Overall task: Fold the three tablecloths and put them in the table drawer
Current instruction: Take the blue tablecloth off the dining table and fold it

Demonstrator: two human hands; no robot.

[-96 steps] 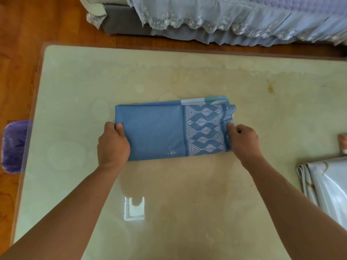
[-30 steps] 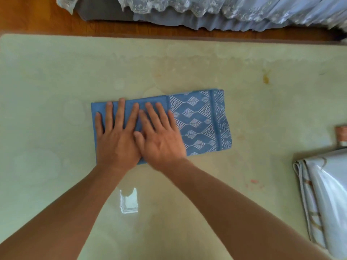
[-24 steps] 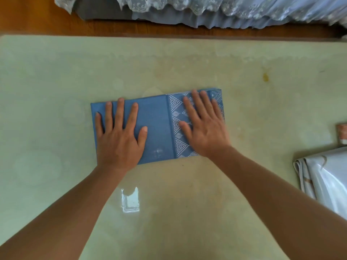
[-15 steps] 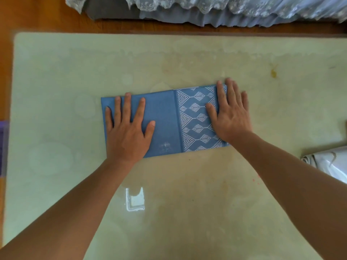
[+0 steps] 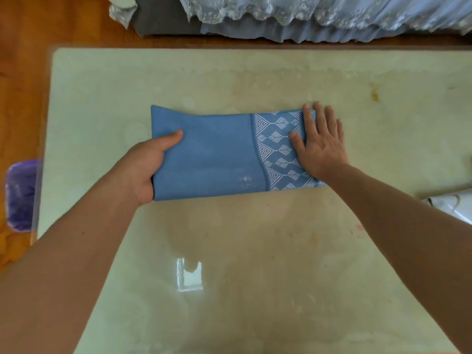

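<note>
A blue tablecloth [image 5: 217, 154] lies folded into a long rectangle in the middle of the pale table [image 5: 229, 251], its right part bearing a white geometric pattern. My left hand [image 5: 145, 167] grips the cloth's left end, thumb on top and fingers tucked underneath, and that end is lifted a little off the table. My right hand [image 5: 319, 144] lies flat with straight fingers on the patterned right end, pressing it down. A white marbled tablecloth [image 5: 452, 208] shows at the right edge, folded.
The table's left edge is close to the cloth, with wooden floor [image 5: 20, 85] beyond it and a purple object [image 5: 20, 195] on the floor. A bed with a lace-trimmed skirt [image 5: 306, 16] runs along the far side.
My left hand went from lying flat on the cloth to gripping its left end and raising it. My right hand slid rightward along the cloth to the patterned end.
</note>
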